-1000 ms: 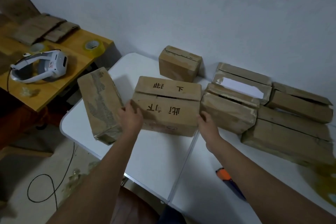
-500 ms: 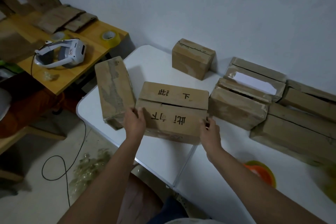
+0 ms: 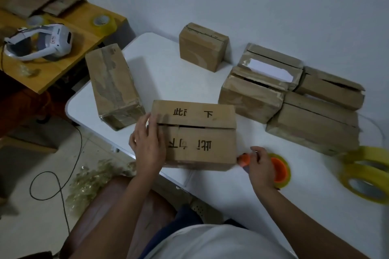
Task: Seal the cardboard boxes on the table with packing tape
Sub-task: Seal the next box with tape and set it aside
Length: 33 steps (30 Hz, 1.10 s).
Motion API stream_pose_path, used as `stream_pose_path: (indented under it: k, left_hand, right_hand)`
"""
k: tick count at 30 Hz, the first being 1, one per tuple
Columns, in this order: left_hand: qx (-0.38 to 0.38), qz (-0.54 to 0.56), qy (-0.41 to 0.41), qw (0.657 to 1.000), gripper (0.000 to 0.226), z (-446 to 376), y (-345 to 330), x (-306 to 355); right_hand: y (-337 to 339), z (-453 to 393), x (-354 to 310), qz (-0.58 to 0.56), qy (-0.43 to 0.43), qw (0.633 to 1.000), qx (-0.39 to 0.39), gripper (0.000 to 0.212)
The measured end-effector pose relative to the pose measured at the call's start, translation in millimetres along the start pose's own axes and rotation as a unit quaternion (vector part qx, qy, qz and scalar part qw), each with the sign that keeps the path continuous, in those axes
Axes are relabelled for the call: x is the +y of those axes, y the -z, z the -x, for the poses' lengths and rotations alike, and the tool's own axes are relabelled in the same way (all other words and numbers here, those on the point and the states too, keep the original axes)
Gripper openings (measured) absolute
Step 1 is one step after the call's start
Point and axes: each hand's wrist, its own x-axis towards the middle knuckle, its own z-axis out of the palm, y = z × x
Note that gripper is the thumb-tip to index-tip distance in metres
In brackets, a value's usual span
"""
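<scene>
The left hand (image 3: 148, 147) lies flat on the left end of the lettered box (image 3: 194, 134), fingers fairly straight across its top flaps; this grip pins the box to the white worktop (image 3: 160, 69) rather than closing round it. The right hand (image 3: 259, 166) curls its fingers round the orange tape dispenser (image 3: 277, 169), which sits just right of the box's near right corner, with its nose almost touching the cardboard.

Under the left grip, the seam between the two top flaps stands open as a dark slit, and no tape shows across it. Judged from this, sealing of this box has not yet begun.

Beyond the right grip, a cluster of four boxes (image 3: 294, 99) rests against the wall; gaps show along their flaps, and they appear unsealed. Beyond the left grip, the long box (image 3: 114, 86) carries glossy strips along its top and end, and is probably sealed. The small box (image 3: 203, 46) further back is too indistinct to judge.

To the right of the right grip, two spare tape rolls (image 3: 366, 176) lie blurred at the worktop edge.

Estimate: one box likely complete, at least five outstanding.
</scene>
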Motion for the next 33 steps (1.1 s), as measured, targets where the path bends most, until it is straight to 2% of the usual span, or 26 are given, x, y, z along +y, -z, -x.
stream_pose_path:
  k: [2,4,6,11,13,15,17,20,22,24,26,28,33]
  left_hand:
    - [-0.053,-0.036,-0.078,0.995,0.041,1.2,-7.1,8.4]
    - [-0.098,-0.086,-0.080,0.988,0.042,1.2,-13.7,13.2]
    - [-0.124,-0.132,-0.067,0.981,0.044,0.8,-17.9,12.7]
    - [-0.140,-0.123,-0.067,0.980,0.043,0.7,-15.4,10.3]
    - [-0.148,-0.122,-0.066,0.979,0.044,1.9,-14.3,11.7]
    - [-0.161,-0.109,-0.068,0.979,0.044,4.1,-12.7,14.9]
    - [-0.171,-0.104,-0.088,0.976,0.043,8.9,-10.5,17.9]
    - [-0.175,-0.119,-0.137,0.968,0.047,20.8,-7.0,20.0]
    - [-0.181,-0.122,-0.159,0.963,0.056,26.8,-5.4,20.6]
    - [-0.187,-0.124,-0.165,0.960,0.056,28.7,-7.2,21.2]
    - [-0.197,-0.134,-0.166,0.957,0.051,29.5,-12.7,25.9]
    - [-0.202,-0.131,-0.173,0.955,0.045,30.6,-20.6,37.2]
    - [-0.175,-0.112,-0.215,0.954,0.038,38.7,-34.5,67.5]
  right_hand:
    - [11.8,-2.9,18.1,0.089,0.032,0.995,0.026,0.022]
    - [22.1,-4.0,34.6,0.166,0.048,0.985,0.016,0.021]
    - [30.2,-3.6,46.9,0.211,0.040,0.976,-0.029,0.028]
    - [42.3,-10.4,65.3,0.285,0.029,0.937,-0.199,0.042]
    - [44.9,-15.1,65.4,0.303,0.007,0.927,-0.221,0.045]
    - [47.3,-15.5,61.3,0.316,0.024,0.927,-0.201,0.036]
    - [51.9,-14.1,51.6,0.278,0.054,0.947,-0.149,0.030]
    - [67.9,-13.4,23.8,0.135,0.063,0.987,-0.065,0.033]
    - [82.2,-18.9,0.5,0.076,0.074,0.994,-0.011,0.033]
    - [96.8,-25.6,-26.7,0.014,0.090,0.996,0.012,0.029]
    - [109.2,-30.7,-57.4,-0.045,0.111,0.993,-0.004,0.028]
    - [113.9,-30.4,-87.9,-0.074,0.131,0.987,-0.056,0.031]
    - [96.9,-16.4,-128.1,0.021,0.209,0.959,-0.191,0.056]
